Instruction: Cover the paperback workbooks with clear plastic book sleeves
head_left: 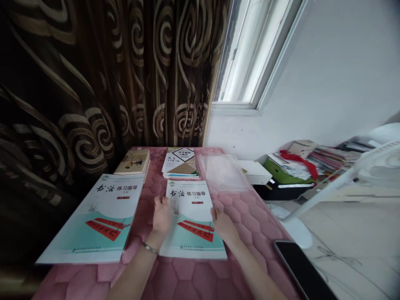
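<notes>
A calligraphy workbook (193,208), white and teal with red banners on its cover, lies flat in front of me on the pink quilted table cover (150,275). My left hand (161,216), a bracelet on its wrist, is closed on the workbook's left edge and slightly blurred. At the right edge, my right hand (222,225) grips the same workbook, thumb on top and the other fingers partly hidden. A stack with a matching workbook (96,216) on top sits to the left, apart from my left hand.
Behind are a stack of tan books (131,161), a pile of white and gold workbooks (180,162) and a translucent plastic sheet (223,173). A phone (301,271) lies at the right edge. Beyond stand a white box (254,172), a paper-filled bin (281,183) and a white fan (328,185).
</notes>
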{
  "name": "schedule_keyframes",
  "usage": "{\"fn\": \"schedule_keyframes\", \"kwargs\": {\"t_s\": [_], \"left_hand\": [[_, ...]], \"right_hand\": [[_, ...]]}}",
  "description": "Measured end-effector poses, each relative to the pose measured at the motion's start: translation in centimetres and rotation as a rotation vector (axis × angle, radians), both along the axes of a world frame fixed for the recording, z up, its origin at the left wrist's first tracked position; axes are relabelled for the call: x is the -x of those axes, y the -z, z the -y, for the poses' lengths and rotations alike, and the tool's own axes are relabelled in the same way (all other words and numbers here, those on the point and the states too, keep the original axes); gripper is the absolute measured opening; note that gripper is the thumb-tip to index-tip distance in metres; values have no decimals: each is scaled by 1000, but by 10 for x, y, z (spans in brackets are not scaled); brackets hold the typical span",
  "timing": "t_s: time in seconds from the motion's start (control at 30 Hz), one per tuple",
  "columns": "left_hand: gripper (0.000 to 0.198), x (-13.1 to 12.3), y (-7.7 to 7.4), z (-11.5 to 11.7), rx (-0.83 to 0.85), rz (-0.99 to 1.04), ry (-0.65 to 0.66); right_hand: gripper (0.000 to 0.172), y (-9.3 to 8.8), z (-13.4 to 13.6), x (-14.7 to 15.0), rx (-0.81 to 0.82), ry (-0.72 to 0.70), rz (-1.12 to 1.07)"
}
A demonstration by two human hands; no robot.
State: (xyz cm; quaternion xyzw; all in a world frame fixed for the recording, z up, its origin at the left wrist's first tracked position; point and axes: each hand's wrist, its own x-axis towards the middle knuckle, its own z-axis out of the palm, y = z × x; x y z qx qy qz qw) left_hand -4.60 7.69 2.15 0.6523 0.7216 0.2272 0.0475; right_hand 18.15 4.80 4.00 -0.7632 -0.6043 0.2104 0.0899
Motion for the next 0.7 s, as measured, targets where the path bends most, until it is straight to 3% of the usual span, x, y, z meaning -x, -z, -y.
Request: {"fn": "schedule_keyframes", "kwargs": {"t_s": [0.13,0.23,0.47,0.7], "left_hand": [[37,-6,6,13,48,-237,-103],[38,-7,5,26,107,-360,-104],[36,-4,-4,24,139,-305,-78],[38,-2,-15,24,140,-226,-16]], "right_hand": [[51,5,-3,2,-4,44,1],[47,11,-1,2,-52,50,16],[43,22,-6,-8,-104,-1,-60],[41,21,1,-8,-187,16,-102]]}}
